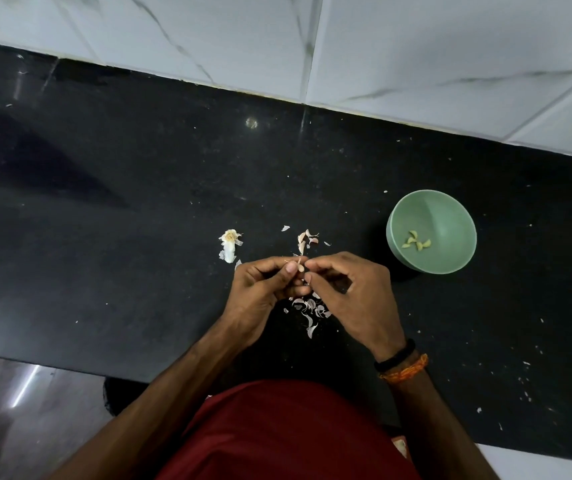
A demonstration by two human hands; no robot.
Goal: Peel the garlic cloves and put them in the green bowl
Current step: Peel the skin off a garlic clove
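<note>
**Clove pinched between both hands at frame centre**

I see a garlic clove [299,267] at the middle of the frame, pinched from the left by my left hand [266,285] and from the right by my right hand [351,289], fingers of both curled in on it. Loose skins [312,310] lie on the black counter [139,237] just below the hands, more skins [306,240] just above. A garlic remnant [229,244] sits to the left. At right, the green bowl [450,216] holds peeled cloves [416,242].
</note>
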